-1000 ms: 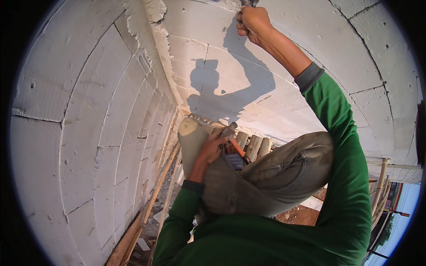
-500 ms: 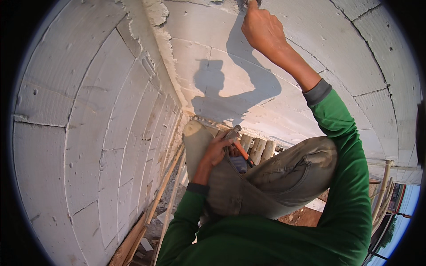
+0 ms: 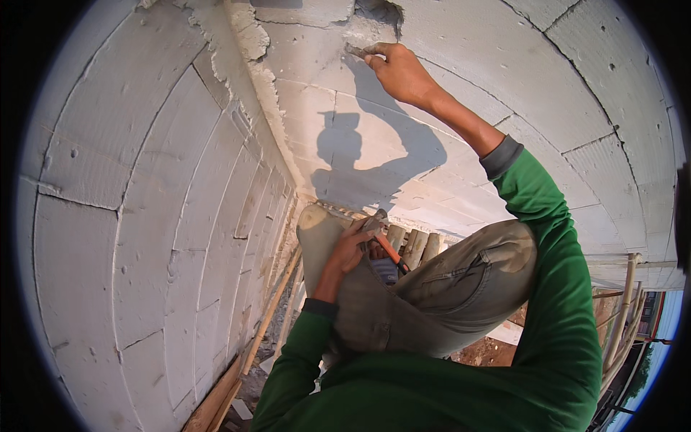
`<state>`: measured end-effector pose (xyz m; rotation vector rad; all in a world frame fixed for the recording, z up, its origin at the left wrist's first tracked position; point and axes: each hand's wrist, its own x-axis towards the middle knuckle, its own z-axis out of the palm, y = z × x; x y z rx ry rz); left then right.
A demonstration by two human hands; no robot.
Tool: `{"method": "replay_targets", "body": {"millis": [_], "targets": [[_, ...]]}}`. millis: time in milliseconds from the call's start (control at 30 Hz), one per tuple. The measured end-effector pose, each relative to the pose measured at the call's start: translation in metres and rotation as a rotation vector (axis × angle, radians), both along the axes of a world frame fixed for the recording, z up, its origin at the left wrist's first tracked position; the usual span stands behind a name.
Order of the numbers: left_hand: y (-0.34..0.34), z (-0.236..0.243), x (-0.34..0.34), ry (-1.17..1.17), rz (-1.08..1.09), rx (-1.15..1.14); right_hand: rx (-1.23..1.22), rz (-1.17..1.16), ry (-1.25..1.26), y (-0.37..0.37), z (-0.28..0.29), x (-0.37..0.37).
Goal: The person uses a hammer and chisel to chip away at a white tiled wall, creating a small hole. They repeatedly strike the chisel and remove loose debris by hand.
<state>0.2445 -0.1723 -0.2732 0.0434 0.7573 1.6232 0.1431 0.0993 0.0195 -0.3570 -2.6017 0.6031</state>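
Observation:
My right hand [image 3: 407, 74] is raised to the pale block wall [image 3: 306, 101] in front. Its thumb and fingers pinch a short grey object [image 3: 355, 50], whose kind I cannot make out, against or close to the wall face. Just above is a rough broken hole [image 3: 379, 13] with chipped edges. Low by my knee, my left hand [image 3: 348, 247] is closed around a hammer [image 3: 389, 250] near its metal head. The orange and black handle slants down to the right, over my lap.
A second block wall [image 3: 155, 237] rises close on my left, with rough mortar [image 3: 268, 93] along the corner. Wooden poles [image 3: 415, 248] lie beyond my bent legs [image 3: 468, 281]. Bamboo poles [image 3: 617, 317] stand at the right; a long pole [image 3: 270, 309] runs along the left wall.
My right hand has come down and left from the hole, carrying the small grey object. The hole now shows. My left hand still holds the hammer by my knee.

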Motion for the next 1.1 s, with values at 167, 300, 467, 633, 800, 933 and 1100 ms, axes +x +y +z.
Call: {"method": "replay_targets", "body": {"millis": [167, 300, 467, 633, 800, 933, 1100], "targets": [[-0.009, 0.0, 0.004, -0.023, 0.037, 0.006, 0.235, -0.186, -0.169, -0.035, 0.032, -0.003], [-0.001, 0.025, 0.003, 0.0, 0.016, -0.052, 0.536, -0.245, -0.129, 0.007, 0.007, -0.024], [0.004, 0.004, 0.003, -0.023, 0.024, -0.015, 0.355, -0.155, -0.099, 0.018, 0.007, -0.017], [0.004, -0.001, 0.001, -0.014, -0.01, 0.008, 0.269, -0.109, -0.152, -0.008, 0.009, -0.002], [-0.001, 0.007, 0.007, -0.023, 0.039, -0.027, 0.514, -0.2, -0.044, -0.016, 0.035, -0.019], [-0.002, 0.001, 0.003, -0.026, 0.016, -0.013, 0.833, -0.211, -0.04, 0.001, 0.013, -0.021], [-0.005, 0.01, 0.003, -0.017, 0.029, -0.02, 0.861, -0.19, -0.146, -0.007, 0.016, -0.012]]}}
